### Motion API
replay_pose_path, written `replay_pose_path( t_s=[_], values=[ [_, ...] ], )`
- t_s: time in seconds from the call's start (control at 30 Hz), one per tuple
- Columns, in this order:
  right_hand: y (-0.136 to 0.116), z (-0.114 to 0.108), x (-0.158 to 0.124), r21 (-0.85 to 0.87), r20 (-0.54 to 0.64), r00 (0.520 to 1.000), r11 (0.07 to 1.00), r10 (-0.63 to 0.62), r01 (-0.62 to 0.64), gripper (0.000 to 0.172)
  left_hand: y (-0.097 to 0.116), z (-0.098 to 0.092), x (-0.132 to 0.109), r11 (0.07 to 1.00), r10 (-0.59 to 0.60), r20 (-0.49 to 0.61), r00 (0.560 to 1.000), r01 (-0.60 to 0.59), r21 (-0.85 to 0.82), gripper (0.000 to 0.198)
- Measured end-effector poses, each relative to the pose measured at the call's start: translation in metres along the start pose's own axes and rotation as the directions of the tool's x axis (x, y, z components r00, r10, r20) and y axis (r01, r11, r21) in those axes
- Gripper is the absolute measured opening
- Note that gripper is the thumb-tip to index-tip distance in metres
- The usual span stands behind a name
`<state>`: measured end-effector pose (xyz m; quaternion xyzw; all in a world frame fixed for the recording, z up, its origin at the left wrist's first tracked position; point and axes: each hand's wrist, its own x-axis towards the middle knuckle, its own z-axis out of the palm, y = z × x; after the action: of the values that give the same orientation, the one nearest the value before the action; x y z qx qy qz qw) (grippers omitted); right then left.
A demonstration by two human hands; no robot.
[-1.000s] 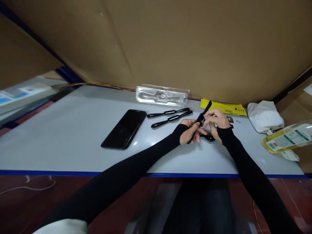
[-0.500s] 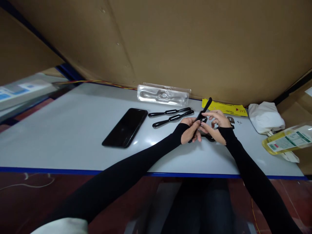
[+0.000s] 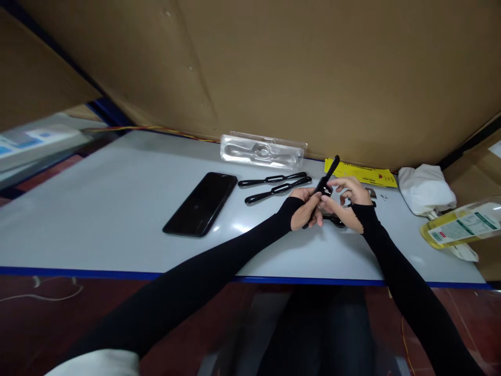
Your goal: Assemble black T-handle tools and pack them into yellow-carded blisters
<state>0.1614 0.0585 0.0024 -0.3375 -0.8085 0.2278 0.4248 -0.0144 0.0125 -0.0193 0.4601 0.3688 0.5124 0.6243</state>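
A black spokeshave (image 3: 332, 168) is held at a slant over the table, one handle pointing up and away. My left hand (image 3: 306, 211) is closed around its lower part, with the thumb lying along the body. At its middle, my right hand (image 3: 349, 201) grips the body from the right between thumb and curled fingers. A shiny metal piece shows at the middle, but my fingers partly hide it. Beneath my hands lies another black handled tool (image 3: 337, 221), mostly covered. To the left rest two slotted black two-handled bodies, a farther one (image 3: 273, 179) and a nearer one (image 3: 277, 191).
A black phone (image 3: 201, 204) lies left. Clear plastic packaging (image 3: 262, 152) and a yellow packet (image 3: 364, 173) are at the back. On the right are a metal plate (image 3: 370, 193), a small wing-shaped piece (image 3: 384, 198), white cloth (image 3: 426, 189) and a bottle of yellow liquid (image 3: 462, 224).
The spokeshave has turned slightly in my hands. My right fingers have shifted a little along its middle. Nothing on the table has been moved.
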Motion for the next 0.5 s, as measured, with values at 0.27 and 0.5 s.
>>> replay_pose_path(
  t_s=[0.27,0.5],
  values=[
    [-0.0009,-0.0017,-0.001,-0.056,0.0,0.999,0.998,-0.034,0.034,0.014,-0.002,0.0008,-0.0012,1.0,-0.003,0.021,1.0,0.003,-0.004,0.033],
    [-0.0032,-0.0018,-0.0008,-0.033,-0.014,1.0,0.999,-0.005,0.004,0.017,-0.0008,0.0015,-0.0015,1.0,0.019,0.03,0.999,-0.019,0.0,0.032]
  ],
)
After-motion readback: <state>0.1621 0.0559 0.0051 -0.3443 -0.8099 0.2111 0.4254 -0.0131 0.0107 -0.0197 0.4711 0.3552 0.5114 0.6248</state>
